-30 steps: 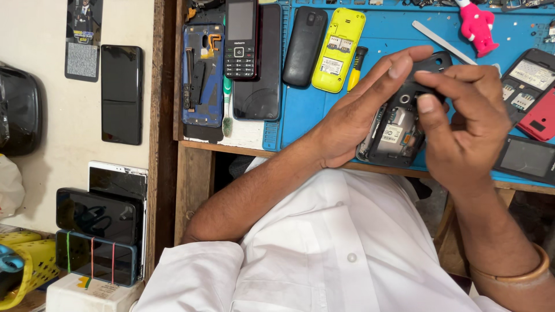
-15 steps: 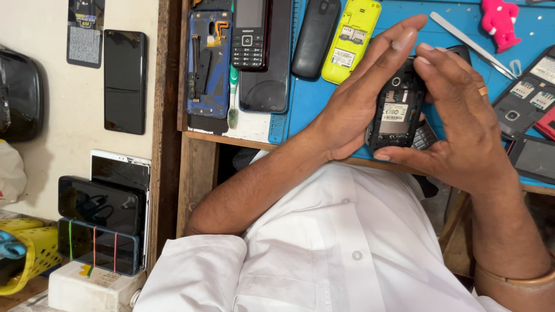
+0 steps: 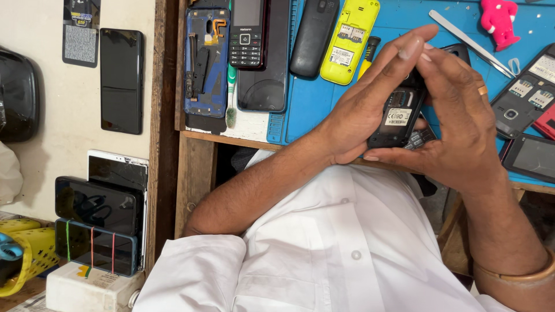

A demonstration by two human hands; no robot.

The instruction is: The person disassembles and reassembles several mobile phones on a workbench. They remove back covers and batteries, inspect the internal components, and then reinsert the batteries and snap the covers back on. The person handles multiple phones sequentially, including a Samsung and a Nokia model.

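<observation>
Both my hands hold a small black keypad phone (image 3: pixel 398 115) with its back cover off, so the label and battery bay face me. My left hand (image 3: pixel 361 110) cups its left side, fingers stretched up past the top edge. My right hand (image 3: pixel 462 124), a ring on one finger, wraps the right side and presses its fingertips on the phone's upper end. The phone hovers just above the near edge of the blue work mat (image 3: pixel 312 104). Its lower end pokes out under my palms.
On the mat lie a yellow phone back (image 3: pixel 350 37), a black phone (image 3: pixel 312 34), a keypad phone (image 3: pixel 247 32), an opened blue phone frame (image 3: pixel 206 60), metal tweezers (image 3: pixel 471 43), a pink figure (image 3: pixel 500 20) and opened phones at right (image 3: pixel 523 95). Stacked phones (image 3: pixel 98 222) stand at lower left.
The view has shifted so the mat sits higher and to the right. My hands turned the phone more upright, and my right fingers moved from its side up onto its top end.
</observation>
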